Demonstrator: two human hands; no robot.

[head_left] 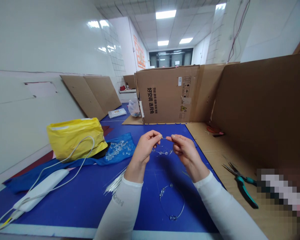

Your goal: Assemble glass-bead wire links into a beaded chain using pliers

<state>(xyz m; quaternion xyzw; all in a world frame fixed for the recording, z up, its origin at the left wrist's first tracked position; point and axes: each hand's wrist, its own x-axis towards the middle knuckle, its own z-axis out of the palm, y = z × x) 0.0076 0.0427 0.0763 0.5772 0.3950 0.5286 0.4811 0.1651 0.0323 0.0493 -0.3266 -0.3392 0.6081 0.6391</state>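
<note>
Fingers of the left hand and right hand are closed in a pinch on a thin wire strand strung with clear beads, at centre frame above a blue mat. A second beaded wire loop lies on the mat below. Green-handled pliers rest on a cardboard sheet at lower right.

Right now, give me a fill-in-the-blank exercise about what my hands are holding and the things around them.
The left hand and right hand together pinch a thin ____ strung with clear beads.
Green-handled pliers lie on ____ to the right of the blue mat.
Loose clear beads lie on a cloth whose color is ____.
The plastic bag behind those beads is ____.

Missing words: wire; cardboard; blue; yellow.
</note>
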